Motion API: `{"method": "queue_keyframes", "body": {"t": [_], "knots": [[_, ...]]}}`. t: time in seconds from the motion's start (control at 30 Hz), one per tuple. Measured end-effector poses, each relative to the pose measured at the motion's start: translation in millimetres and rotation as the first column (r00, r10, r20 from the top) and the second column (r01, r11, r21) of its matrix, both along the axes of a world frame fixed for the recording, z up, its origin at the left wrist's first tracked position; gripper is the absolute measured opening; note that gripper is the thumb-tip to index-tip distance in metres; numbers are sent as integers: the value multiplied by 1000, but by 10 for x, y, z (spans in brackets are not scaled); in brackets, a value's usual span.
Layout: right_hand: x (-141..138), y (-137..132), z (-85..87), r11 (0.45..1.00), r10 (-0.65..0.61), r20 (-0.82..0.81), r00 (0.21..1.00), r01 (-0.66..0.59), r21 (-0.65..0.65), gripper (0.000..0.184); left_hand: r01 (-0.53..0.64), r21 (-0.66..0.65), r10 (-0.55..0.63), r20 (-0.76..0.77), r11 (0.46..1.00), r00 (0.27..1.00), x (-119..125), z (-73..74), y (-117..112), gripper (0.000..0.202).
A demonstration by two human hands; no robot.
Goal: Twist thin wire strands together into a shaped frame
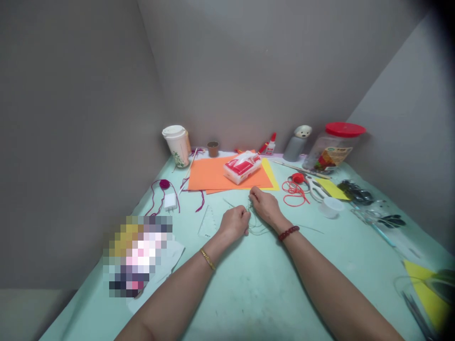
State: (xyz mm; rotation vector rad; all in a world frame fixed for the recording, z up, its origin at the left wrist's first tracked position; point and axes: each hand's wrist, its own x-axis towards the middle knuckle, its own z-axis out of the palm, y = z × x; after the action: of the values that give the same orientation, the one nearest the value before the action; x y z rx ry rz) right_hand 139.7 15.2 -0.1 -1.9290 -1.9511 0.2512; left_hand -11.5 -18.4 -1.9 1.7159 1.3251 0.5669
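Observation:
Both of my hands are close together over the middle of the green table [245, 293]. My left hand [234, 221] is closed, fingers curled in, with thin green cord at its fingertips. My right hand [266, 204] pinches the same cord a little farther forward. Loops of this thin green cord [259, 226] lie between and below the hands, and one tail runs out to the right past the wrist with the red bead bracelet [288, 233]. A clear set square [208, 222] lies just left of my left hand.
Beyond the hands, a tissue pack [242, 166] rests on orange paper [206, 173]. To the right are red cord [295, 193], scissors [316, 188], a small clear cup [331, 207] and a red-lidded jar [330, 149]. On the left stand a lidded cup [177, 147] and a white charger [170, 202].

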Motion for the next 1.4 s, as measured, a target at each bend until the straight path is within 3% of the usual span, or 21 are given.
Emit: {"method": "queue_keyframes", "body": {"t": [0.13,0.23,0.4,0.5,0.57,0.67,0.73,0.8,0.9,0.97,1.07,1.17,1.4], "knots": [[79,73,107,991,118,-195,974,-128,-38,9,-30,-55,35,107,998,994,-12,-38,-30,20],[83,192,290,967,208,-261,943,-239,-93,10,-19,-53,25,119,998,993,-16,-51,-38,18],[-267,387,695,902,368,-276,888,-413,-127,14,-32,44,30,63,999,998,-11,-89,-38,20],[-437,405,905,875,463,-255,849,-483,-16,22,-35,38,32,80,999,996,-8,-114,-39,20],[-396,339,961,925,379,-192,905,-362,116,23,-43,26,41,88,999,995,-6,-117,-41,20],[-156,117,826,982,16,-191,981,20,186,18,-43,-11,44,117,999,992,-3,-98,-39,20],[-5,-76,612,985,-157,-176,972,167,47,12,-34,-44,39,140,998,989,-3,-73,-33,20],[54,-253,381,986,-129,-167,977,109,-126,6,-26,-75,37,157,997,987,-8,-46,-25,20],[-35,-416,172,981,-90,-101,991,71,-180,11,-8,-120,30,183,993,983,-30,-9,-14,25],[-141,-454,160,975,-121,-54,991,109,-194,14,7,-158,26,200,987,979,-53,16,-9,28],[-237,-464,233,959,-135,-41,990,120,-258,3,22,-218,20,188,976,982,-94,60,0,26],[-213,-458,266,954,-125,-65,990,102,-282,10,28,-245,7,144,969,990,-129,108,12,22],[-56,-421,200,975,-159,-311,937,99,-198,10,26,-244,-7,82,969,997,-208,139,47,20]]}}
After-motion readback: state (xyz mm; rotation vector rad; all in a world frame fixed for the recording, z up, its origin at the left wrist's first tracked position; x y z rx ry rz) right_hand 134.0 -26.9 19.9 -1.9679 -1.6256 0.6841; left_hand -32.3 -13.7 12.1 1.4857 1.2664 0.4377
